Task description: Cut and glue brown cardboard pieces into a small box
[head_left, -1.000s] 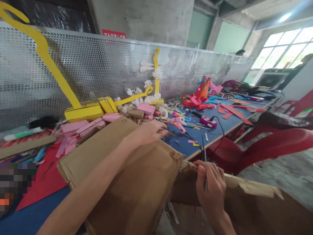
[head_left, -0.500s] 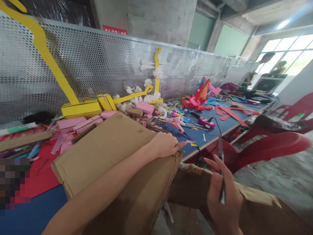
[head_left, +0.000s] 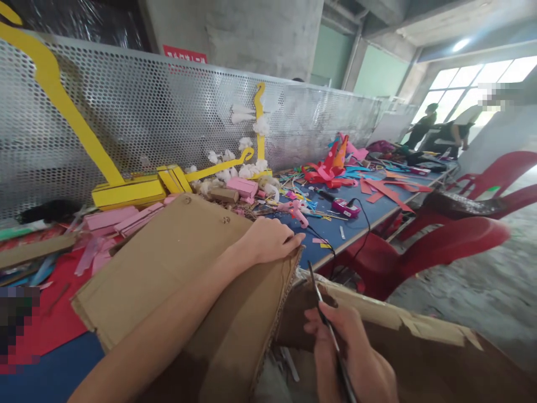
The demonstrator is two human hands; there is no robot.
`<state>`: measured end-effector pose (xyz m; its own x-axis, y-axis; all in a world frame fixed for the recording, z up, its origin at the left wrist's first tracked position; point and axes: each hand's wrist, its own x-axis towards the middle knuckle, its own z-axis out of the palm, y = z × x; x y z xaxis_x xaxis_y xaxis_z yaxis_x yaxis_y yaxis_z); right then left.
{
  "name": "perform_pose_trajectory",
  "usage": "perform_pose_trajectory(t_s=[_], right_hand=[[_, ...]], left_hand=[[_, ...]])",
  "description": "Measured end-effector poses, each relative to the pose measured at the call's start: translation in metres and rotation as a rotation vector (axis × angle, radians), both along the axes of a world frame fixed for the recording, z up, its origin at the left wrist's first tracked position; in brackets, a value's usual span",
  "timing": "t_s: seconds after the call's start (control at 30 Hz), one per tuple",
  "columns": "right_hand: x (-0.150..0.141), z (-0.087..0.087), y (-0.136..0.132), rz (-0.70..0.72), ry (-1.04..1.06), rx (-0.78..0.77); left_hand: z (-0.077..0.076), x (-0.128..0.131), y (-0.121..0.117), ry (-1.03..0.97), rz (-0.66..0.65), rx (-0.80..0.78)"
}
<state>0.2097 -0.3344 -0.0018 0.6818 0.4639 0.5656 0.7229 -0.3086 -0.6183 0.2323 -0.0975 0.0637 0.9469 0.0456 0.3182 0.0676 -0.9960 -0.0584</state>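
A large brown cardboard sheet lies over the table's near edge and bends down toward me. My left hand rests curled on top of it near its torn right corner, pressing it down. My right hand is closed round a thin dark blade-like tool, whose tip points up at the cardboard's ragged edge. A second cardboard flap runs to the right behind that hand.
A blue table carries pink foam blocks, yellow foam shapes, paper scraps, a pink glue gun and a cable. A perforated metal screen stands behind. Red plastic chairs are at the right. People stand far right by the windows.
My right hand came down and left with the tool, its tip now at the cardboard edge. My left hand slid slightly left along the cardboard's corner. The view shifted a little.
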Motion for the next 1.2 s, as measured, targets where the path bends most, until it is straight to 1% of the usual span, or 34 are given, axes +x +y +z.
perform_pose_trajectory(t_s=[0.1, 0.2, 0.27, 0.33, 0.4, 0.47, 0.57, 0.63, 0.77, 0.93, 1.03, 1.13, 1.2], right_hand=[[0.0, -0.001, 0.019, 0.147, -0.043, 0.023], [-0.003, -0.007, 0.029, 0.236, -0.122, -0.001], [-0.007, -0.017, 0.03, 0.236, -0.193, -0.033], [-0.008, -0.027, 0.029, 0.224, -0.314, -0.059], [-0.006, -0.032, 0.028, 0.232, -0.413, -0.109], [-0.003, -0.029, 0.03, 0.243, -0.403, -0.18], [-0.001, -0.022, 0.034, 0.193, -0.318, -0.266], [-0.005, -0.022, 0.034, 0.172, -0.34, -0.301], [-0.01, -0.026, 0.026, 0.215, -0.461, -0.288], [0.002, -0.019, 0.033, 0.188, -0.317, -0.349], [0.002, -0.028, 0.034, 0.255, -0.347, -0.375], [-0.005, -0.039, 0.02, 0.307, -0.43, -0.327], [-0.006, -0.04, 0.007, 0.297, -0.466, -0.256]], left_hand=[[0.0, 0.0, 0.0, -0.002, 0.004, 0.016], [-0.001, 0.0, 0.003, 0.0, 0.014, 0.028], [-0.002, 0.0, 0.004, 0.0, 0.023, 0.035], [-0.004, 0.001, 0.006, 0.0, 0.033, 0.039], [-0.005, 0.002, 0.006, 0.002, 0.042, 0.04], [-0.005, 0.003, 0.006, 0.005, 0.046, 0.038], [-0.004, 0.002, 0.007, 0.008, 0.052, 0.034], [-0.003, 0.002, 0.008, 0.01, 0.06, 0.03], [-0.004, 0.002, 0.009, 0.012, 0.076, 0.018], [-0.004, 0.001, 0.011, 0.003, 0.087, 0.007], [0.001, -0.003, 0.022, -0.018, 0.135, 0.01], [0.003, -0.005, 0.033, -0.043, 0.181, 0.021], [0.002, -0.006, 0.037, -0.05, 0.188, 0.025]])
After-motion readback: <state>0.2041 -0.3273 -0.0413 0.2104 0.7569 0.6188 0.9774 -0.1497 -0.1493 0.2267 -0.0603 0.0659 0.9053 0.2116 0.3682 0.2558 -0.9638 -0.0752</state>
